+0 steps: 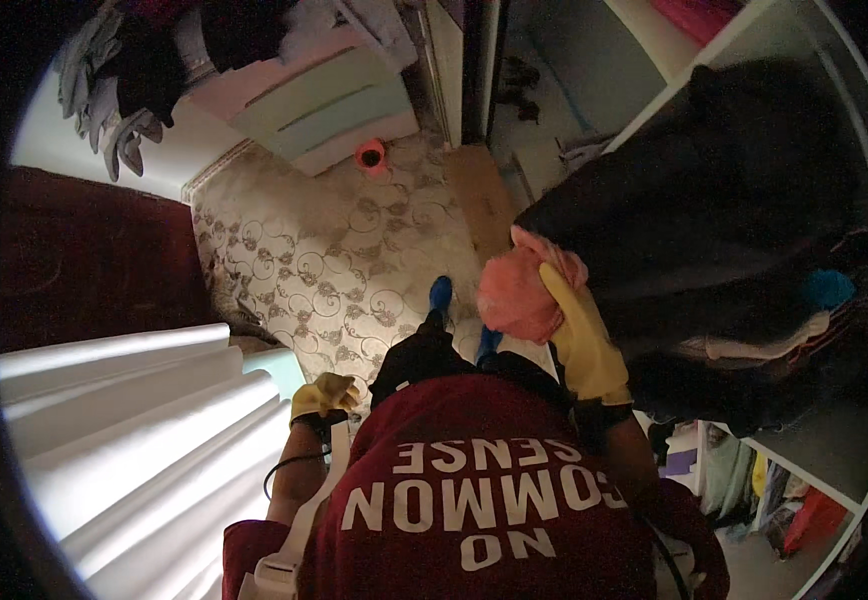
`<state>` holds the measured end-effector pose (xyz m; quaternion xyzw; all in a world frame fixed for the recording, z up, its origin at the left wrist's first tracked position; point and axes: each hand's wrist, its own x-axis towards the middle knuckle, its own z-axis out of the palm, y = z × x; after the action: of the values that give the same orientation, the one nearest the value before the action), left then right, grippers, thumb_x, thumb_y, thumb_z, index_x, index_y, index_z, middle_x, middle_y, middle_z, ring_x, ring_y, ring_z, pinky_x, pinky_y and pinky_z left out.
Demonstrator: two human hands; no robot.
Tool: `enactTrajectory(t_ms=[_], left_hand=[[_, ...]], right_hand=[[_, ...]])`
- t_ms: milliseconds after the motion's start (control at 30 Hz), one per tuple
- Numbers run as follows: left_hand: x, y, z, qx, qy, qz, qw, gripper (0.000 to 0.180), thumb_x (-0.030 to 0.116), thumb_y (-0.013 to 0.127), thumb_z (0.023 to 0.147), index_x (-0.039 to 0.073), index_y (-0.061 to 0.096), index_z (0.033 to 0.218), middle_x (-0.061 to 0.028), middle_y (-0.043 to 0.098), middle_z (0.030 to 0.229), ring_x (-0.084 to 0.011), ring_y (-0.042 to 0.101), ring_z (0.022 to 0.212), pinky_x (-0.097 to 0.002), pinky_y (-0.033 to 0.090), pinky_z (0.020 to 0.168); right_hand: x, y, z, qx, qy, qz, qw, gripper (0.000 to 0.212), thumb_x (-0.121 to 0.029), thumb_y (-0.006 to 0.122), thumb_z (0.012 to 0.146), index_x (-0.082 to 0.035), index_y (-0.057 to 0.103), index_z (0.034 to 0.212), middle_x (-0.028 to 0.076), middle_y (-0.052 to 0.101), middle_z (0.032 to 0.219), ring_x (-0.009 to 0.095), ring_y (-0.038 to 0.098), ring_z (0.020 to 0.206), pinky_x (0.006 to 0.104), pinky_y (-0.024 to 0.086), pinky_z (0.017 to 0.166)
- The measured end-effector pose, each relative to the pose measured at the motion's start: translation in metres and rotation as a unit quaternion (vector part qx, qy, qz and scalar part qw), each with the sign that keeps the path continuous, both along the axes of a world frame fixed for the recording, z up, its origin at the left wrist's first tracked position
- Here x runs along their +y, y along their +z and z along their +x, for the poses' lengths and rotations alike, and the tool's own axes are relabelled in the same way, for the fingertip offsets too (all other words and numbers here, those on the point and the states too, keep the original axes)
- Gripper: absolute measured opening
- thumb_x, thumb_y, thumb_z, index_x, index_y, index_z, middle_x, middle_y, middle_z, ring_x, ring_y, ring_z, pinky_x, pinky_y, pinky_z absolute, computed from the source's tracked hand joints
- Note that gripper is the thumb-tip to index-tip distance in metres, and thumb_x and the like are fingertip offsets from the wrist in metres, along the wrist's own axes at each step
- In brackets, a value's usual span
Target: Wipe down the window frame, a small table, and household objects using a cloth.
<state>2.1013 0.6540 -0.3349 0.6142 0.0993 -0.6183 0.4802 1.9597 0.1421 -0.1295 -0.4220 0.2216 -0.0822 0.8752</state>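
My right hand (584, 340), in a yellow rubber glove, is closed on a bunched pink cloth (519, 295). Its fingers press into the cloth, which is held beside the dark clothes (694, 240) hanging in the wardrobe at my right. My left hand (324, 396) wears a matching glove and hangs low by my side, near the white curtain. Its fingers are loosely bent and somewhat apart, and I see nothing in them.
A patterned floor (304, 270) stretches ahead, with a small pink round container (371, 157) on it. Behind that stands a pastel drawer unit (324, 110). Bright white curtain folds (144, 420) lie at the left, below a dark red panel (94, 260). Wardrobe shelves (734, 480) hold folded clothes.
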Motion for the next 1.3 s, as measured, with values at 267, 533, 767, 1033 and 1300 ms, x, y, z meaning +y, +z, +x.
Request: enactTrajectory(t_ms=[267, 533, 767, 1033, 1300], left_hand=[[0.004, -0.004, -0.002, -0.002, 0.003, 0.007, 1.0, 0.039, 0.014, 0.068, 0.091, -0.01, 0.06, 0.121, -0.0302, 0.055, 0.133, -0.0382, 0.065, 0.108, -0.0465, 0.055, 0.087], [0.009, -0.033, 0.027, 0.01, 0.0, -0.013, 1.0, 0.04, 0.013, 0.069, 0.09, -0.011, 0.06, 0.121, -0.0309, 0.055, 0.133, -0.0394, 0.065, 0.108, -0.0478, 0.055, 0.087], [-0.006, -0.056, 0.119, 0.037, -0.023, -0.124, 0.991, 0.041, 0.012, 0.07, 0.089, -0.012, 0.06, 0.12, -0.0316, 0.054, 0.133, -0.0405, 0.065, 0.107, -0.0489, 0.055, 0.086], [-0.109, 0.024, 0.142, 0.07, 0.012, -0.149, 0.986, 0.045, 0.006, 0.061, 0.06, -0.012, 0.06, 0.102, -0.0284, 0.067, 0.095, -0.0388, 0.067, 0.072, -0.0386, 0.057, 0.064], [-0.102, -0.028, 0.165, -0.05, -0.169, -0.008, 0.984, 0.055, 0.006, 0.061, 0.054, -0.017, 0.057, 0.104, -0.0354, 0.062, 0.103, -0.0492, 0.065, 0.079, -0.0495, 0.057, 0.069]], right_hand=[[-0.009, -0.054, -0.025, -0.009, 0.017, -0.115, 0.993, 0.048, -0.036, 0.036, 0.109, -0.013, 0.042, 0.15, 0.008, 0.047, 0.148, 0.018, 0.041, 0.136, 0.034, 0.022, 0.119], [0.005, 0.006, -0.013, 0.073, -0.115, 0.028, 0.99, 0.043, -0.033, 0.037, 0.11, -0.014, 0.046, 0.147, 0.003, 0.045, 0.148, 0.013, 0.04, 0.132, 0.0297, 0.025, 0.115], [0.017, 0.01, -0.013, 0.05, -0.164, 0.113, 0.979, 0.044, -0.028, 0.042, 0.109, -0.005, 0.043, 0.147, 0.002, 0.041, 0.151, 0.011, 0.036, 0.137, 0.0253, 0.025, 0.113], [0.024, 0.003, -0.006, 0.011, -0.152, -0.064, 0.986, 0.047, -0.024, 0.045, 0.107, -0.005, 0.042, 0.149, 0.003, 0.041, 0.152, 0.014, 0.042, 0.135, 0.0282, 0.032, 0.112], [0.039, 0.007, -0.014, 0.012, -0.228, 0.048, 0.972, 0.049, -0.023, 0.046, 0.107, -0.003, 0.04, 0.151, 0.005, 0.042, 0.151, 0.016, 0.041, 0.137, 0.0304, 0.03, 0.115]])
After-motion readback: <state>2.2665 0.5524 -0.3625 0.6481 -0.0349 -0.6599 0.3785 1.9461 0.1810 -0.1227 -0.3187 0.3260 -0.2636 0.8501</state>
